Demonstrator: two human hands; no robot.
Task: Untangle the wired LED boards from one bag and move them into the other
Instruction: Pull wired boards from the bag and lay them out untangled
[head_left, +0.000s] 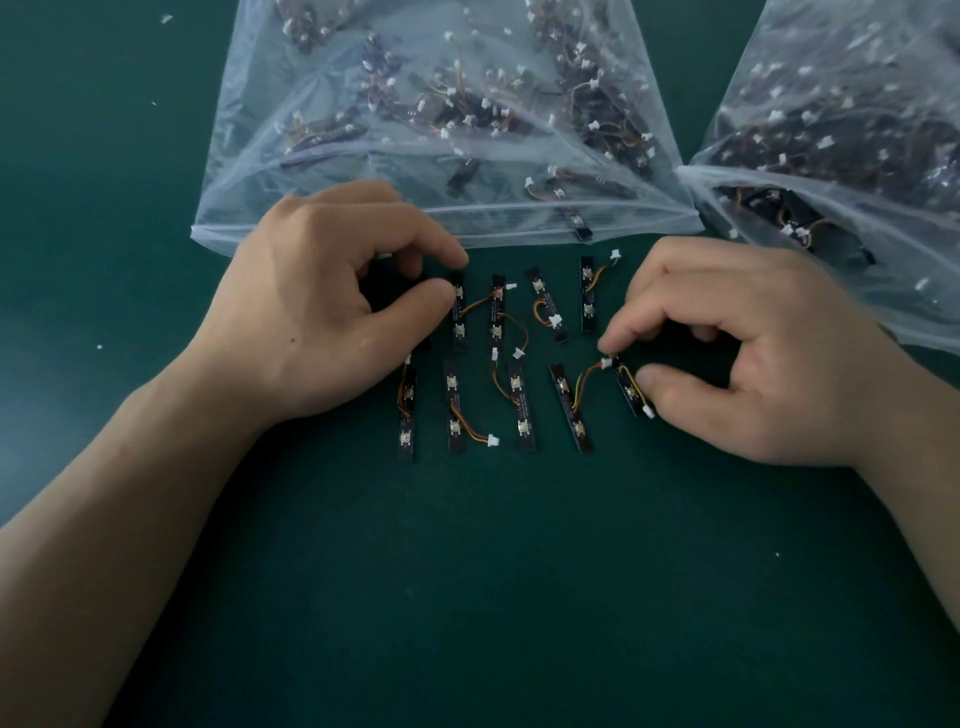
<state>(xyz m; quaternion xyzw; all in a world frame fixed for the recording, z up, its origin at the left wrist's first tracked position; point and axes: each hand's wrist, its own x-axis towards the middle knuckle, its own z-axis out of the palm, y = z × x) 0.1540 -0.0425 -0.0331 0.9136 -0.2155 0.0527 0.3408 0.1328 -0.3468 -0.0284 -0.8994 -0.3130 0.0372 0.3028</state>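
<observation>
- Green desk (467, 597), dark and matt, fills the whole view.
- Two clear plastic bags lie at its far side. The centre bag (249, 208) has its mouth edge toward the person. The right bag (727, 176) is partly cut off by the frame, and its mouth gapes toward the hands. Both hold heaps of tangled black boards, white plugs and orange-yellow wires.
- Bare forearms come in from the two lower corners.
- Left hand (322, 312) sits just in front of the centre bag's mouth. Its fingers are curled, and thumb and forefinger close on the top end of the far-left board (457, 319).
- Right hand (753, 364) sits near the right bag's mouth. Thumb and forefinger pinch the top end of the slanted board (630, 392), and the other fingers are tucked in.
- Loose boards (522, 405) lie flat on the desk between the hands, outside both bags. Nine are in plain view, in two rough rows: four far and five near. The two pinched boards are the left end of the far row and the right end of the near row.
- Each board is a narrow black strip with two small LEDs and a short wire ending in a white plug (493, 440). Some wires cross onto a neighbouring strip.
- White specks (98, 346) dot the desk here and there.
</observation>
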